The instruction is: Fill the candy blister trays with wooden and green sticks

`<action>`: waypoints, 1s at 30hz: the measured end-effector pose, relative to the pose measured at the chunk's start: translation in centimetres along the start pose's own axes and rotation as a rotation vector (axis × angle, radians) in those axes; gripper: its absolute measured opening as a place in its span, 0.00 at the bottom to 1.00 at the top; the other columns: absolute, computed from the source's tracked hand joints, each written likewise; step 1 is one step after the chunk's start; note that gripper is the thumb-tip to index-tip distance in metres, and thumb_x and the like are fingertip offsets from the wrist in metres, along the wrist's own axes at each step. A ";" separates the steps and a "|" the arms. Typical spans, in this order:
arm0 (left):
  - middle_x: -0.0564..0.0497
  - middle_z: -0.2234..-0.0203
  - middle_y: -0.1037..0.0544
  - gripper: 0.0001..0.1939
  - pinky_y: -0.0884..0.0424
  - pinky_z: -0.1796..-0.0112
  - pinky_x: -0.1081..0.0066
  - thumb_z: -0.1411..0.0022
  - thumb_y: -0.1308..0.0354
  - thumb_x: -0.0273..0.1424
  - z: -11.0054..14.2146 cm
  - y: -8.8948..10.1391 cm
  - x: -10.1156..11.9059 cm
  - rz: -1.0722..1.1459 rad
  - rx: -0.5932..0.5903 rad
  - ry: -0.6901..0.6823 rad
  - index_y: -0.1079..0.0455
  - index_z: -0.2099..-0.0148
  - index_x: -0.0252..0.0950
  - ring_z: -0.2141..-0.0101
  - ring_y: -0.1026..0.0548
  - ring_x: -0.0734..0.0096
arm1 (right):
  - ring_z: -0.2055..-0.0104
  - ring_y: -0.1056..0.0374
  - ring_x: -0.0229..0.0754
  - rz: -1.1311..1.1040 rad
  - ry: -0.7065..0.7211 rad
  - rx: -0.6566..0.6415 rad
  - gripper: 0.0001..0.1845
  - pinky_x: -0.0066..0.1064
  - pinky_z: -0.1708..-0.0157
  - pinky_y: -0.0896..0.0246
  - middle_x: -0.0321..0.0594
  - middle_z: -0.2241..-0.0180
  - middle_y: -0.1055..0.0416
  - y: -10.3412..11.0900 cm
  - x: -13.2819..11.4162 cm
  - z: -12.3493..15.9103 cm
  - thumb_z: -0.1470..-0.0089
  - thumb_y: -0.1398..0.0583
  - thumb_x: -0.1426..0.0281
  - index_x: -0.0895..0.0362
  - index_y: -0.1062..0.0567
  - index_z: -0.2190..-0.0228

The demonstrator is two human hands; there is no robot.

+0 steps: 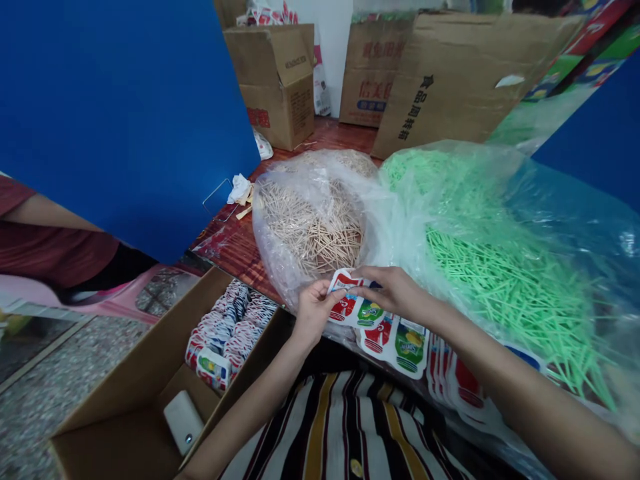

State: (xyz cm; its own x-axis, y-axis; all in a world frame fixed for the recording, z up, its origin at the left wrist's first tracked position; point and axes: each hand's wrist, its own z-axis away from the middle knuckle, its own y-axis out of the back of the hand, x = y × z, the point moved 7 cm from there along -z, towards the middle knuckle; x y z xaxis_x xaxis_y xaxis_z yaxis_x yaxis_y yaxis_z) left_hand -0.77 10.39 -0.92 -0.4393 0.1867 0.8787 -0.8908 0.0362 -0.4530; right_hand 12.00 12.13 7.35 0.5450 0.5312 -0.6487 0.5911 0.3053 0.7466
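My left hand (314, 310) and my right hand (395, 290) both pinch the top of a strip of small printed packets (357, 308), red, green and white. The strip (400, 343) trails down to the right over my lap and under my right forearm. Just beyond my hands lies a clear plastic bag of wooden sticks (313, 230), and to its right a clear bag of green plastic sticks (505, 273).
An open cardboard box (145, 393) at lower left holds stacked packets (227, 330) and a white object (183, 420). A blue board (125, 113) stands at left, with another person's arm (45, 217) beyond it. Cardboard boxes (277, 80) stand at the back of the wooden table (235, 247).
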 end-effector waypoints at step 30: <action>0.38 0.42 0.37 0.56 0.48 0.42 0.49 0.62 0.37 0.57 1.6 -3.9 6.7 -0.293 -0.488 -0.395 0.52 0.34 0.41 0.41 0.41 0.46 | 0.78 0.42 0.32 0.171 0.016 0.219 0.20 0.27 0.75 0.49 0.35 0.80 0.38 7.5 -3.3 2.9 0.40 0.45 0.64 0.59 0.32 0.81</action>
State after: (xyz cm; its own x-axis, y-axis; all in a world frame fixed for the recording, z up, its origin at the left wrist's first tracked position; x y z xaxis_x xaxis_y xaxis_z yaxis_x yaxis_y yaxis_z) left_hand -0.41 9.93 7.03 -0.2805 -0.2666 0.9221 -0.8657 0.4852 -0.1231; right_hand 16.33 10.35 14.69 0.6395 0.5733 -0.5123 0.6068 0.0327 0.7942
